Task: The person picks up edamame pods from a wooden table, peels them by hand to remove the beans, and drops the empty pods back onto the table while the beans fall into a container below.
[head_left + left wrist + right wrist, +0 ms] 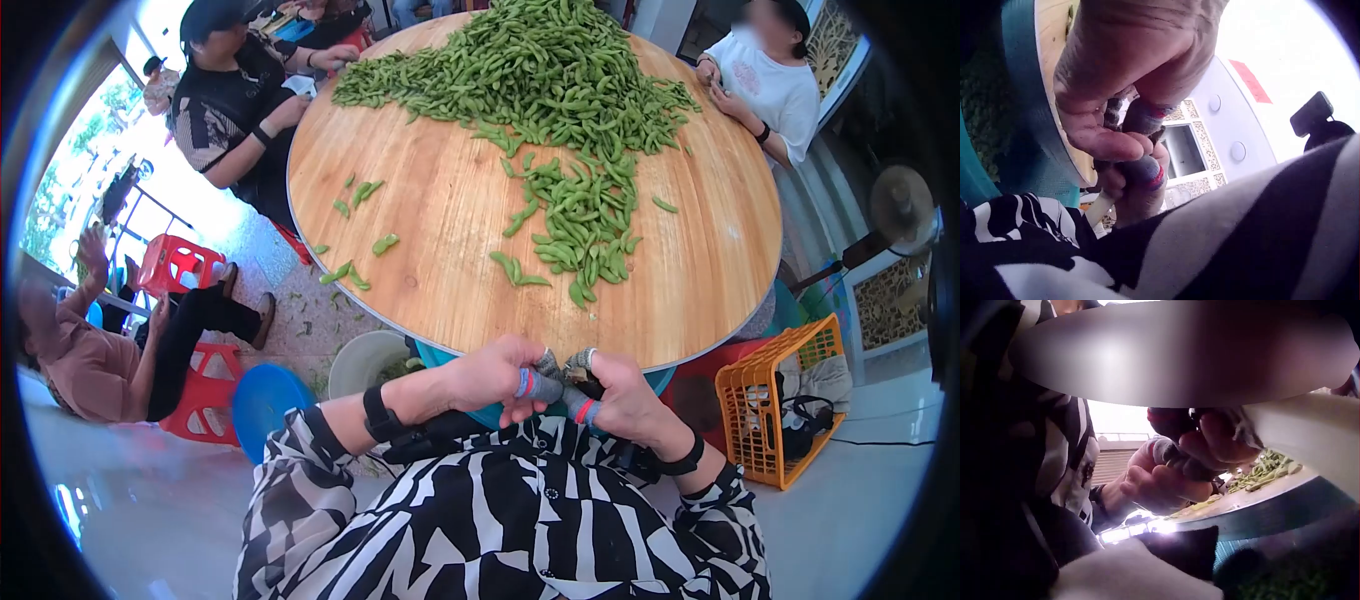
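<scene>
My left hand (500, 380) and right hand (625, 395) meet at the table's near edge, fingers bent and tips close together. Grey knitted finger sleeves (541, 386) cover several fingertips, with blue and red bands at their ends. A small dark patch (579, 377) shows between the right thumb and forefinger; I cannot tell whether it is a pod or a stained sleeve. From the left wrist, the left fingers (1107, 140) overlap the right hand (1141, 197). Beyond the hands, a strand of green soybean pods (590, 225) runs down from a large heap (540, 75).
The round wooden table (430, 260) carries a few stray pods (345, 272) on its left. People sit at left and right. A whitish bucket (365, 365), a blue stool (268, 405) and red stools (205, 395) stand left; an orange crate (745, 425) is at right.
</scene>
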`<state>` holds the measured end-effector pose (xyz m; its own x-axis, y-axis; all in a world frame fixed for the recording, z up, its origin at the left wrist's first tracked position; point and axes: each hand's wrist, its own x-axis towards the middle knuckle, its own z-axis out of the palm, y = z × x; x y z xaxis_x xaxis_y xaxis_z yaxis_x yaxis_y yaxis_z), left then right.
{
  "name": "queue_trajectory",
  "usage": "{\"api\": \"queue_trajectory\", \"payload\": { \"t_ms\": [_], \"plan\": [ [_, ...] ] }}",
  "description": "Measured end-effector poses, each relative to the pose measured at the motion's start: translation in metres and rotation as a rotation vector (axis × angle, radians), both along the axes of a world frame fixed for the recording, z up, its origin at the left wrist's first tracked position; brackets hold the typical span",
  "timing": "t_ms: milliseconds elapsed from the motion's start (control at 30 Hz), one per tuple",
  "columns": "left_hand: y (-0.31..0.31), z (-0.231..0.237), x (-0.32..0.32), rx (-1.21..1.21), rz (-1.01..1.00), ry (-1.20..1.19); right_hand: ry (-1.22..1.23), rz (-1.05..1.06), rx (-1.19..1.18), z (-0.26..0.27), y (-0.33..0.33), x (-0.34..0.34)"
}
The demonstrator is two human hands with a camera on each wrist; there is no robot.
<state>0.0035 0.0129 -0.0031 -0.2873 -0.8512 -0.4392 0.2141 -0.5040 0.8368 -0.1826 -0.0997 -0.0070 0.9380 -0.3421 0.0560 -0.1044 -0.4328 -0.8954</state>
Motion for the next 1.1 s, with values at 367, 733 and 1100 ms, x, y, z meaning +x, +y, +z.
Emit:
{"api": "queue_trajectory", "payload": {
  "t_ms": [367, 733, 1100],
  "plan": [
    [0.022, 0.028, 0.081, -0.764, 0.351, -1.93, -0.021, 0.069, 0.095, -0.005, 0.003, -0.003],
    [-0.062, -0.008, 0.045, -0.447, 0.29, -1.402, -0.238, -0.329, 1.249, 0.0, 0.01, -0.004],
    [-0.044, 0.007, 0.022, -0.28, 0.524, -0.398, -0.285, -0.32, 1.03, -0.007, -0.003, 0.013]
  ]
}}
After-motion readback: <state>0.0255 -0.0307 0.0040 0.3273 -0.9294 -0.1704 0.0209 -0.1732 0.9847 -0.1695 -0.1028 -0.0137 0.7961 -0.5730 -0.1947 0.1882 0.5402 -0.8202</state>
